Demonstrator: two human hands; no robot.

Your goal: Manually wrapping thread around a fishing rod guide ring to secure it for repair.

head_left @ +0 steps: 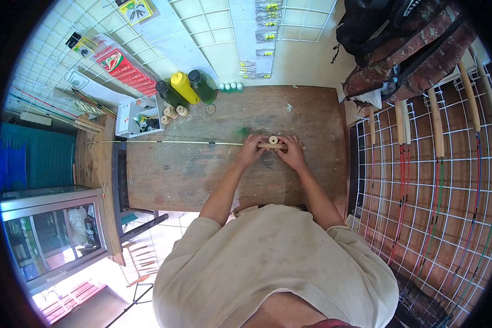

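yellow bottle [185, 88], white box [124, 120] beyond rod [212, 143]

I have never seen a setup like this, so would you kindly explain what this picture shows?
There is no machine here: a head-worn camera looks down past the person's own shirt, and its wide lens bends straight edges. Each grip is simply a bare hand: the left grip and the right grip. Between them they hold a light brown handle over a wooden table. A round piece with a hole is just beyond it. A thin pale rod runs leftward from the left grip, which hides whether it joins the handle. Toward the table's far side stand a yellow bottle and two dark green bottles.
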